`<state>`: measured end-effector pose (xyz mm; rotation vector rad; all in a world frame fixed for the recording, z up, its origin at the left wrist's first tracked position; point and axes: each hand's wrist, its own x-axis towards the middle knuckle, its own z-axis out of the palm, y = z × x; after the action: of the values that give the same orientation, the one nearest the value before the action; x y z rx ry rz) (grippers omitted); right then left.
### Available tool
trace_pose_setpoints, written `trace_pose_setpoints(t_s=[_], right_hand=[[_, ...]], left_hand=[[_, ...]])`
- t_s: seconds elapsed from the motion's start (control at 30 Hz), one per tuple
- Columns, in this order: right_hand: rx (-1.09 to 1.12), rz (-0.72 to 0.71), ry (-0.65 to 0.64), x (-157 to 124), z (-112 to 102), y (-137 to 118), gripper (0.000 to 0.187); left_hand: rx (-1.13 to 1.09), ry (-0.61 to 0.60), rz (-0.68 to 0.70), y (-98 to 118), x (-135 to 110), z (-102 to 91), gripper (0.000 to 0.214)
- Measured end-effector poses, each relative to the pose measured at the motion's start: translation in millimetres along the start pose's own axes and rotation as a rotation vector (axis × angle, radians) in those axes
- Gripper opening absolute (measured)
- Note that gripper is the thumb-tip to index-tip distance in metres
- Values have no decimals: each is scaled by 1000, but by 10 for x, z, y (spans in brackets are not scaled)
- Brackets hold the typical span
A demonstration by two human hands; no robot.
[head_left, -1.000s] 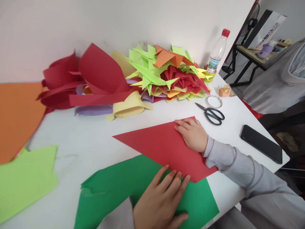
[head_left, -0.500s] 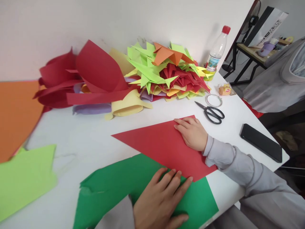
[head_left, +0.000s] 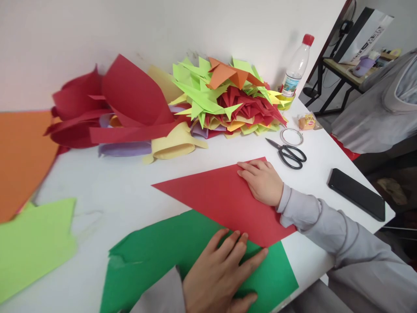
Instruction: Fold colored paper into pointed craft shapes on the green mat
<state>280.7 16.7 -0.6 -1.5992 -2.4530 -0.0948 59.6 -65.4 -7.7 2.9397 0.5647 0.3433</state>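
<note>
Compared with 0.5 s ago, our left hand [head_left: 221,271] has spread wider; its index finger has moved from the lower edge of the red paper [head_left: 211,193] to just past that paper's lower corner, over the green sheet [head_left: 153,250]. Our right hand [head_left: 264,184] has stayed put, fingers extended and laid near the paper's upper edge; we cannot see its thumb. The paper looks flat, smooth and plain, tapering to 1 sharp point at left; it lies near the worktop's [head_left: 120,178] front edge, partly over the green sheet; the scissors [head_left: 282,150] lie just beyond.
</note>
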Motion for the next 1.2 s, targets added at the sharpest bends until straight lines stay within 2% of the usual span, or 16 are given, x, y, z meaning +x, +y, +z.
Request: trace_pose_setpoints(t_s=[0.13,0.37,0.5,0.7,0.83,1.0,1.1,1.2], right_hand=[[2,1,1,0,3,-1,33],[-6,2,-13,0,-23,-5,34],[0,6,-29,-2,-31,-5,34],[-2,-2,-23,-7,-20,1,34],[-9,-9,-12,-7,-30,-4,33],[-19,-9,-16,-2,-46,-2,33],[-28,-12,-20,-2,-47,0,33],[-34,-13,-22,-4,-51,-2,33]], left_hand=[[-16,-72,-51,19,0,-9,73],[14,-39,-59,30,-2,-11,71],[8,21,3,19,-5,16,68],[-32,4,-52,53,-5,-11,71],[-24,56,-54,47,5,6,61],[37,177,-33,16,27,15,57],[93,155,-70,36,24,-16,59],[145,146,-30,62,8,-15,61]])
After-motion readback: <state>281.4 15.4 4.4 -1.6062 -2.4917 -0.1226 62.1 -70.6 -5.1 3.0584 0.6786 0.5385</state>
